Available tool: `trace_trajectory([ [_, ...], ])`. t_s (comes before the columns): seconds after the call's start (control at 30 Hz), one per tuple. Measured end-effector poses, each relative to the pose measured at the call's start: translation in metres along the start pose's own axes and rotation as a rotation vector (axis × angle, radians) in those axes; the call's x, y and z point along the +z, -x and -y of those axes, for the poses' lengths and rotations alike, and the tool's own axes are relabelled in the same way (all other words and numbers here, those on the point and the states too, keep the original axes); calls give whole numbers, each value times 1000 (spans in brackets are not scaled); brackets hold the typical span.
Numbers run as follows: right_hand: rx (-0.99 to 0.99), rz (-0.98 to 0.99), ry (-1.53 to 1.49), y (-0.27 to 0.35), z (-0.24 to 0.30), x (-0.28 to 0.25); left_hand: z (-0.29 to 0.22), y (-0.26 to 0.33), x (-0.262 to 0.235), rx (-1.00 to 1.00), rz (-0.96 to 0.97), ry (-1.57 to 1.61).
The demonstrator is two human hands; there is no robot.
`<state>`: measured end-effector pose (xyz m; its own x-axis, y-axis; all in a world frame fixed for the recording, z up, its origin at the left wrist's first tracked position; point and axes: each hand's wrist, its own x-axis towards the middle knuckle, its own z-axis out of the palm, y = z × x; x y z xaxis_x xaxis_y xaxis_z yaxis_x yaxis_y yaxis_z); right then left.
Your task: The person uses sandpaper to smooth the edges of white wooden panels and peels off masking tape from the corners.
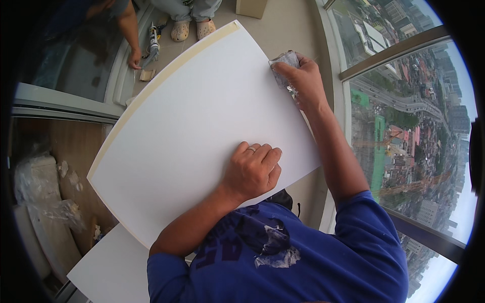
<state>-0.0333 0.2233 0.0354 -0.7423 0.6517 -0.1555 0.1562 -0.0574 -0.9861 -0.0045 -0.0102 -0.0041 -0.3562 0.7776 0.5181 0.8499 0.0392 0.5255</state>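
Observation:
A large white board (202,101) lies in front of me, with a cream strip (156,83) along its far left edge. My left hand (254,169) rests on the board's near part, fingers curled into a fist, a ring on one finger. At the board's far right edge, my right hand (305,81) grips a crumpled grey, sheet-like wad (285,64). The wad touches or sits just at that edge; its exact material I cannot make out. A second white panel (113,267) shows beneath, at the lower left.
Another person's hand (135,59) reaches down at the far left, beside a caulking gun (153,40). Someone's clogs (180,31) stand beyond the board, near a cardboard box (251,7). Window frames (394,53) run along the right. Plastic-wrapped items (40,179) lie left.

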Motion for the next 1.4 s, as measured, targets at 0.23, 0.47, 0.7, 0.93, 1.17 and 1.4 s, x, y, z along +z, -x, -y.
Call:
trace_trajectory([
  [0.23,26,-36,23,9,-1,-4,-4,1,-1,-10,-14,14],
  [0.47,6,20,34,-15,13,13,-1,-2,0,7,-29,8],
  [0.7,-54,71,1,-82,23,40,-6,-2,-2,-8,-21,7],
  [0.93,89,50,-78,13,-11,-15,-3,2,-3,-10,-30,15],
  [1.17,89,63,-92,29,-10,-25,-4,0,-4,3,-17,5],
  [1.4,-8,97,-94,-70,14,35,-4,0,-3,0,-25,-7],
])
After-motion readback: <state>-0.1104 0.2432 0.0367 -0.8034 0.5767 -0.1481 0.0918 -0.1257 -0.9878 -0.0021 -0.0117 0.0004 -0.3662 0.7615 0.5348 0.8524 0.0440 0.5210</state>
